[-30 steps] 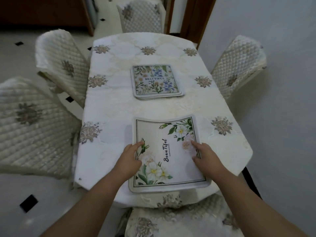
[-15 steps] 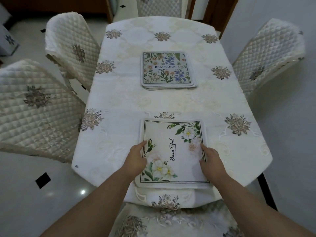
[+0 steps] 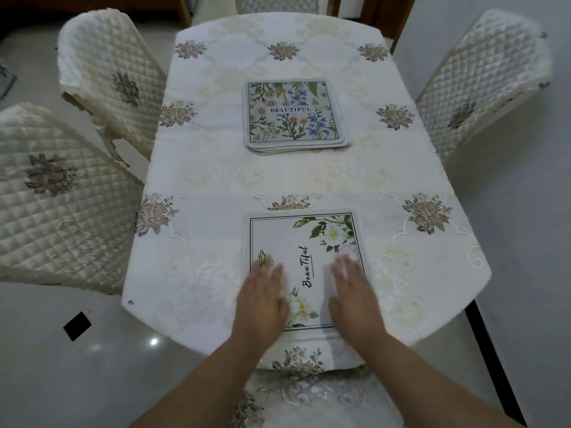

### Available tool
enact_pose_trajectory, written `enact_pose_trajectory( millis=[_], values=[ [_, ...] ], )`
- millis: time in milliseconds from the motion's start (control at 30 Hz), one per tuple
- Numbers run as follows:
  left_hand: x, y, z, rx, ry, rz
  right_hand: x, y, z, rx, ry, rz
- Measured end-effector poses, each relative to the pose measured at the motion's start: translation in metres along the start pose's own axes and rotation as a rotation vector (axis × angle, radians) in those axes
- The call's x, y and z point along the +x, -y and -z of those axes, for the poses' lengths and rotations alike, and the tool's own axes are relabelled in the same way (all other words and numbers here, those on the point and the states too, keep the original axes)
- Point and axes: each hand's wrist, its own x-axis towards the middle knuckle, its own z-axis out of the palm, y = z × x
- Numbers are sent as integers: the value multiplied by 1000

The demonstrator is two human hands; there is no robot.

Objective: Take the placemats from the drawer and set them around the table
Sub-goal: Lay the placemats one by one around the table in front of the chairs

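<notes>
Resting palm-down on the near placemat (image 3: 309,242): left hand (image 3: 262,299) on its left half, right hand (image 3: 355,299) on its right half. Fingers are straight and grip nothing; both hands are blurred. Placemat lies flat at the near end of the counter (image 3: 216,180), edges square to the counter's sides. It looks near square, long axis unclear. Its "BeauTiful" script runs lengthwise along the counter, reading away from the person. Stack of placemats (image 3: 293,114) sits mid-counter, well apart, "BEAUTIFUL" print crosswise, upright to the person.
</notes>
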Motion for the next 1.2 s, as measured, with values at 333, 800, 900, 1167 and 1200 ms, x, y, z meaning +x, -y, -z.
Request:
enact_pose_trajectory(
  millis=[333, 800, 900, 1167, 1200],
  values=[
    [-30, 29, -28, 266, 125, -236, -45, -21, -29, -127, 208, 91],
    [68, 0, 4, 134, 61, -64, 57, -8, -2, -73, 12, 33],
    [114, -15, 13, 126, 55, -93, 108, 15, 4, 5, -7, 20],
    [136, 38, -1, 213, 85, 13, 144, -15, -11, -78, 56, -13],
    [133, 46, -1, 194, 77, 46, 143, -24, -8, -77, 39, -30]
  ],
)
